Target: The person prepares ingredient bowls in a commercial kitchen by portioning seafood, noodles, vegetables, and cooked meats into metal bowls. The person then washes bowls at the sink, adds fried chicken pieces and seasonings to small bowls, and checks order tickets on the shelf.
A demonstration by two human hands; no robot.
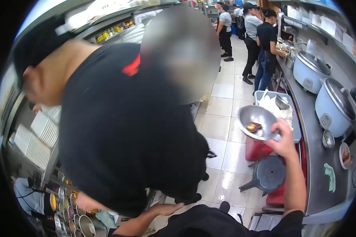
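My right hand (283, 140) grips the rim of a metal mixing bowl (260, 114), which tilts toward me. Inside it lies a small heap of dark reddish and yellow food (254, 127). Low in the view, my left hand (168, 209) is held out flat with its fingers stretched, holding nothing. It is close to the dark clothing of a co-worker (106, 118) who bends over on my left. Beyond the bowl stands a plastic tub (296, 136) of white rice, partly hidden, with a metal scoop (281, 102) in it.
Two rice cookers (334, 106) stand on the steel counter (318, 189) at right, near a small metal bowl (328, 139) and a green cloth (329, 177). A grey stool (269, 173) sits below. Stacked plates (33, 146) and metal food pots (85, 225) are at left. Several people work farther down the aisle.
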